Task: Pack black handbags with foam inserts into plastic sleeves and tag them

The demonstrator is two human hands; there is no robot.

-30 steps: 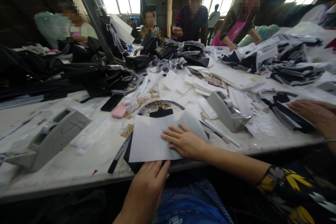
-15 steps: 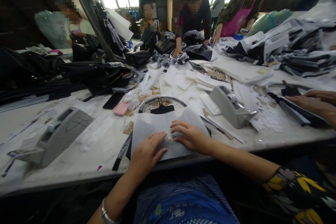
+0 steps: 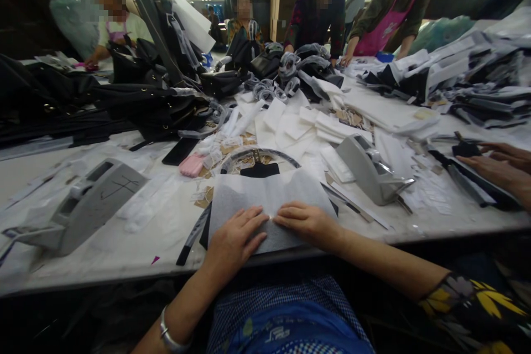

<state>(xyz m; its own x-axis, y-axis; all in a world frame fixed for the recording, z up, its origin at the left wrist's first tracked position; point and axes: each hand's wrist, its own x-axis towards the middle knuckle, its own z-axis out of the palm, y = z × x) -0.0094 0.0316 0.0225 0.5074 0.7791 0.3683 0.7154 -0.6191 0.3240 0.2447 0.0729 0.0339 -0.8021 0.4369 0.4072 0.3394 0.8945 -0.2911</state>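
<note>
A sheet of thin white wrapping paper (image 3: pixel 249 193) lies over a black bag (image 3: pixel 260 169) at the table's near edge, hiding most of it. The bag's plastic-wrapped handle (image 3: pixel 286 158) arches out beyond the far side of the paper. My left hand (image 3: pixel 243 232) rests on the paper with its fingers stretched out flat. Opposite it, my right hand (image 3: pixel 307 224) lies on the paper too, fingers extended toward the left hand. Between the fingertips of both hands sits a small shiny spot of clear tape (image 3: pixel 271 218), pressed at its ends.
Grey tape dispensers stand on the left (image 3: pixel 99 204) and right (image 3: pixel 373 168). Beyond lie a pink case (image 3: pixel 191 165), a black phone (image 3: pixel 179 151), white paper sheets (image 3: pixel 290 121) and black bags (image 3: pixel 153 105). A co-worker's hands (image 3: pixel 498 166) work at the far right.
My right hand has come down and flattened, its fingertips now against the tape spot. My left hand has barely moved on the paper. Across the table, a co-worker has lifted a wrapped coil.
</note>
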